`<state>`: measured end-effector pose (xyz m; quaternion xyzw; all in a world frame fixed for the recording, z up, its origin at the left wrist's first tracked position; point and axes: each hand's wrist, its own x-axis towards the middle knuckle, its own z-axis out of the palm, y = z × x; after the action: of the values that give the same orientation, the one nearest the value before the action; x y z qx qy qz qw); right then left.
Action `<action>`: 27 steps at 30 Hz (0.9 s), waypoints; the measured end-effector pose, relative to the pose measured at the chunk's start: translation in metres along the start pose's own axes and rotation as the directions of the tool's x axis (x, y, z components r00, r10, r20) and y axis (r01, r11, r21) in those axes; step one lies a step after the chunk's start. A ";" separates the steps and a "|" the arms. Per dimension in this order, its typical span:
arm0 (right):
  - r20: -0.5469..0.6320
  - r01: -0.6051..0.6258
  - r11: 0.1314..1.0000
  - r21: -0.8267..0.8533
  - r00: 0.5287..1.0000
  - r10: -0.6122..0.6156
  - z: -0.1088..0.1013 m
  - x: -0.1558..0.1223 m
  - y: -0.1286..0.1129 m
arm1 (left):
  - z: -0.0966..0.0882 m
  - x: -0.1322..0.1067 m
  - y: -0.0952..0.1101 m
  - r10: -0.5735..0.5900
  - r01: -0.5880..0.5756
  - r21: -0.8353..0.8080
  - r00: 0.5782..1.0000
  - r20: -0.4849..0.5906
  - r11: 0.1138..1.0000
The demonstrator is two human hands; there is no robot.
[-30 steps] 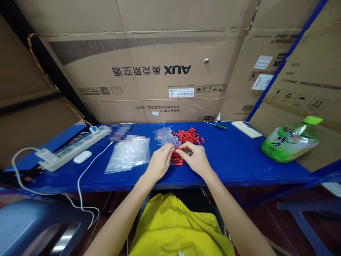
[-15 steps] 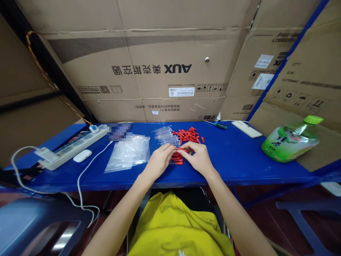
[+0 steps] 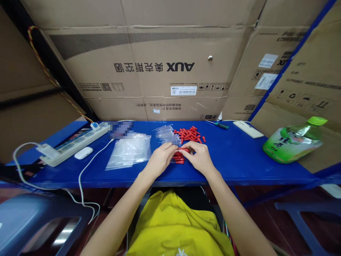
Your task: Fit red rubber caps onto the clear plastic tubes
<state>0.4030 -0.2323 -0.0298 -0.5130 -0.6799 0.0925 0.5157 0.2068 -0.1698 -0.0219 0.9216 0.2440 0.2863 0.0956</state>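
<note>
My right hand (image 3: pixel 198 156) pinches a red rubber bulb (image 3: pixel 183 149) between thumb and fingers. My left hand (image 3: pixel 161 157) is closed with its fingertips against the bulb's left end; a thin clear tube seems to be in them, mostly hidden. Below my fingertips lie several tubes with red bulbs on them, the dropper pipettes (image 3: pixel 180 161), partly covered by my hands. Just beyond my left hand is a bundle of clear thin tubes (image 3: pixel 165 133). A heap of loose red bulbs (image 3: pixel 190 134) sits to the right of it.
Clear plastic bags (image 3: pixel 130 151) lie left of my hands. Farther left are a white power strip (image 3: pixel 77 142), an earbud case (image 3: pixel 83 153) and a cable. A screwdriver (image 3: pixel 221 125), a white phone (image 3: pixel 248 129) and a green tea bottle (image 3: pixel 290 142) are on the right. Cardboard stands behind the blue table.
The camera view has shifted slightly. Both hands stay together at nearly the same spot, with the red bulb still pinched in my right hand.
</note>
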 end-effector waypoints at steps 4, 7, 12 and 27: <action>0.032 0.028 0.999 -0.037 0.999 -0.026 -0.002 0.000 0.001 | 0.000 0.000 0.001 0.018 -0.020 0.090 1.000 0.019 0.996; 0.038 0.030 0.999 -0.026 0.999 -0.029 -0.003 0.001 0.000 | 0.002 0.000 0.002 0.022 -0.024 0.110 1.000 0.020 0.994; 0.027 0.004 1.000 0.000 1.000 -0.004 -0.004 0.002 -0.001 | 0.003 -0.001 0.003 0.021 -0.017 0.136 0.999 -0.029 0.991; 0.138 -0.308 0.844 0.438 0.951 0.276 -0.009 0.002 0.007 | 0.005 0.000 0.005 -0.066 0.068 0.074 0.997 -0.038 0.995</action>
<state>0.4144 -0.2312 -0.0293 -0.4719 -0.5708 0.3442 0.5771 0.2117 -0.1744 -0.0244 0.9106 0.2869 0.2899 0.0663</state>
